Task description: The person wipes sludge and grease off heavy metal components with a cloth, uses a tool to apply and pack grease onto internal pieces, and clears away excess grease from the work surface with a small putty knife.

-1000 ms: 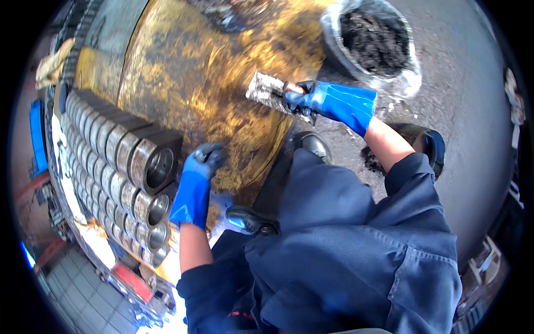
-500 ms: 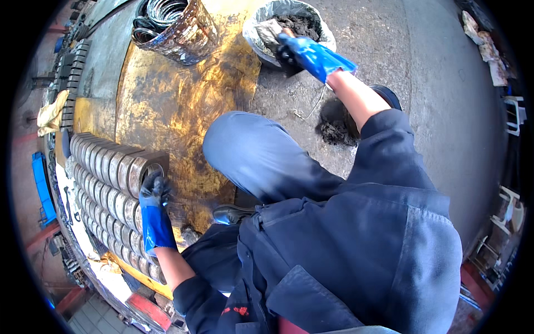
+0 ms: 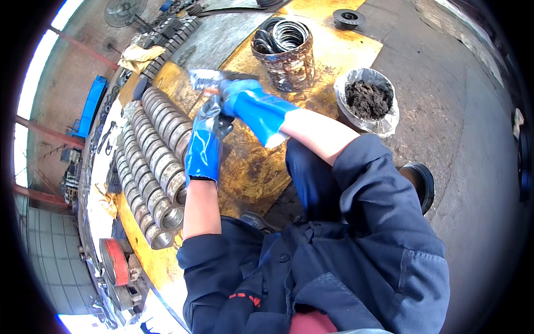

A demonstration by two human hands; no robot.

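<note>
My right hand [image 3: 240,92], in a blue rubber glove with a dark, soiled palm, is closed on what looks like a flat brush [image 3: 204,79], smeared by motion. Just below it, my left hand [image 3: 209,119], gloved the same way, has its fingers raised beside the right fingers. Whether the left hand holds anything is hidden. Both hands are over the far right end of several rows of thick metal rings [image 3: 161,161], laid side by side on a yellow, oil-stained sheet [image 3: 250,178]. To the right stands a plastic-lined bucket [image 3: 394,119] with dark grease [image 3: 368,100] inside.
A stained bucket [image 3: 286,69] full of thin rings stands beyond my hands. A dark flanged disc [image 3: 349,19] lies farther off. Near my right knee is a dark round container [image 3: 420,181]. A red part [image 3: 115,261] sits at the lower left, a blue piece [image 3: 90,106] farther left.
My right hand has moved left from the grease bucket with the brush. My left hand has come off the ring at the row's end and up toward the right hand. The view has turned left.
</note>
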